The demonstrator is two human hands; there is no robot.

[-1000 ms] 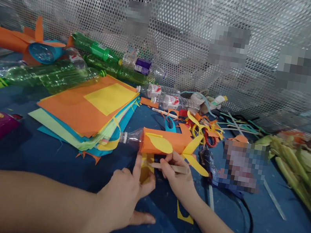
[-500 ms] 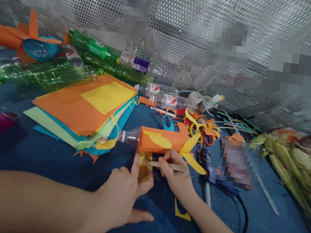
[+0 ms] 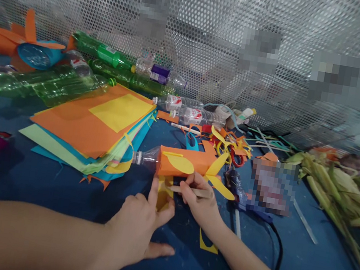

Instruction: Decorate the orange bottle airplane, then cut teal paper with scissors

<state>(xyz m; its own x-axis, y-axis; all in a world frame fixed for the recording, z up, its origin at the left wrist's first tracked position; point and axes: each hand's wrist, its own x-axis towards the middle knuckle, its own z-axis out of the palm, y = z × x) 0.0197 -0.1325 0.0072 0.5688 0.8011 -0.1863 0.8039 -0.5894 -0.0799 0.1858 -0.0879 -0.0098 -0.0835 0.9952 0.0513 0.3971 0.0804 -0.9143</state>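
Note:
My left hand [image 3: 138,220] lies with its fingers spread. Its forefinger and a bent finger press a small piece of yellow paper [image 3: 165,185] onto the blue table. Pinched in my right hand [image 3: 201,203] is a pale pen [image 3: 202,194], its tip pointing left at the yellow paper. Just beyond both hands lies a clear plastic bottle [image 3: 149,157] wrapped in orange paper [image 3: 174,171]. Yellow petal-shaped paper pieces [image 3: 218,164] stick out at its right end, and another lies along its side. A yellow offcut with a rounded cut-out [image 3: 208,245] rests below my right hand.
Coloured paper sheets [image 3: 74,124] are stacked to the left. Several bottles [image 3: 71,84] lie along the perforated metal screen [image 3: 211,29]. Scissors [image 3: 236,156], paper scraps and a blue glue gun [image 3: 250,209] with a black cord lie right, near dry corn husks [image 3: 333,188].
The view has shifted slightly, so everything sits a little further left. Both hands keep nearly the same pose at the yellow paper, with the pen still in my right hand.

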